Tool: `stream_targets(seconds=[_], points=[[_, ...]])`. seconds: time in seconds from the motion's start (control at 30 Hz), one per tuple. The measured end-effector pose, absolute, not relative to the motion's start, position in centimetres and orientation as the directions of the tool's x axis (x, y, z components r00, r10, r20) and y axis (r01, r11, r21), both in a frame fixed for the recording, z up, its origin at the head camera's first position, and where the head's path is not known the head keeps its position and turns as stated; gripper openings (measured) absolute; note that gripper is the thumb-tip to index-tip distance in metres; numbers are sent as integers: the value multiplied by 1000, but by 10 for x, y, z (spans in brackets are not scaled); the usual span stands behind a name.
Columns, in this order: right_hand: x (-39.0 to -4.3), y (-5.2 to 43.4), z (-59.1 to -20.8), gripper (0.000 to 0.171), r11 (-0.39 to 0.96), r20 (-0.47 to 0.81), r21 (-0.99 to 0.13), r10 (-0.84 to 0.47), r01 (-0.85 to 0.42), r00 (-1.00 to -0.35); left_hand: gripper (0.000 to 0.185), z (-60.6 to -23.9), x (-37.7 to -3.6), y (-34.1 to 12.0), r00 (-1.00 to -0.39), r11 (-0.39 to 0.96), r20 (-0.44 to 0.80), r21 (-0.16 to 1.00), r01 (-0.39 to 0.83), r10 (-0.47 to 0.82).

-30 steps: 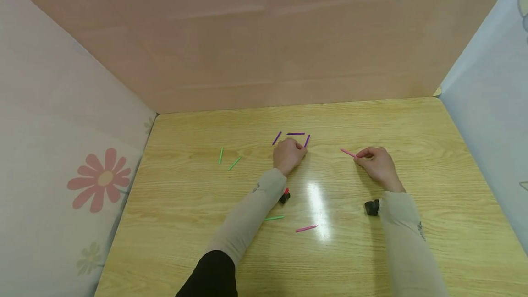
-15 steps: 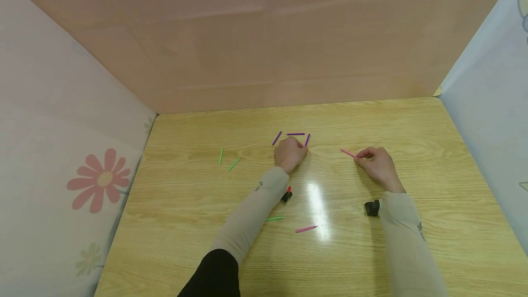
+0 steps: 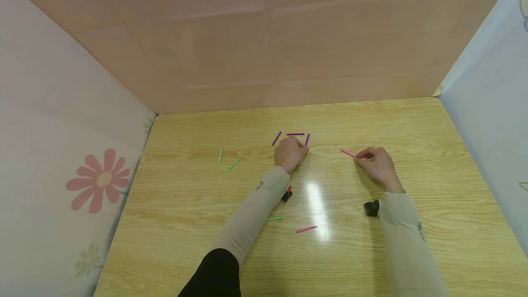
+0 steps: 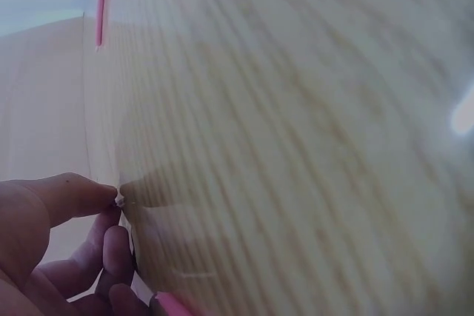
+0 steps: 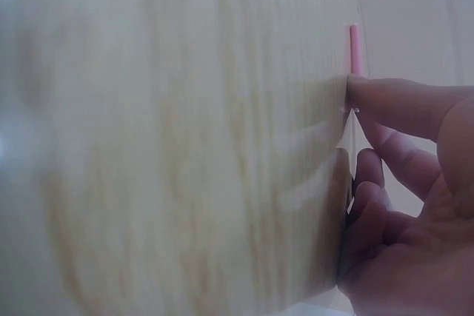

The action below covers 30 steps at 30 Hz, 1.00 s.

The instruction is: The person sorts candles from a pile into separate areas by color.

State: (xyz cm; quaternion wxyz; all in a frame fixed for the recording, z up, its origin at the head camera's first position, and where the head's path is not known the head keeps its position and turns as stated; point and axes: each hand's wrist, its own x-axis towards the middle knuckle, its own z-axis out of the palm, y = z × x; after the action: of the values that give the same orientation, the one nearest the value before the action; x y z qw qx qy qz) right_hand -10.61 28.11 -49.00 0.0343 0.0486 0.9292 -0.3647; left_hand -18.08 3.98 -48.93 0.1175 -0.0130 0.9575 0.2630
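No wording or number is coming through legibly. Behind the fingers of the left hand, past the wrist, a small dark marking is showing on the outer side of the left sleeve; it is resembling lettering, but its characters are blurring too much to make out. Behind the fingers of the right hand, a second dark marking is running along the right sleeve's outer side, equally unreadable.

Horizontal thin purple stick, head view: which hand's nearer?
Left. The left hand is just below the horizontal purple stick; the right hand is well off to its right.
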Motion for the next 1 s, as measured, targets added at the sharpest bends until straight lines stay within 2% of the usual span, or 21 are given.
stream_targets(seconds=[1.0], points=[[-107, 282, -493, 26, 737, -84, -668, 62, 103, -995, 19, -491, -181, 42, -976, 865, -212, 498, -65, 49]])
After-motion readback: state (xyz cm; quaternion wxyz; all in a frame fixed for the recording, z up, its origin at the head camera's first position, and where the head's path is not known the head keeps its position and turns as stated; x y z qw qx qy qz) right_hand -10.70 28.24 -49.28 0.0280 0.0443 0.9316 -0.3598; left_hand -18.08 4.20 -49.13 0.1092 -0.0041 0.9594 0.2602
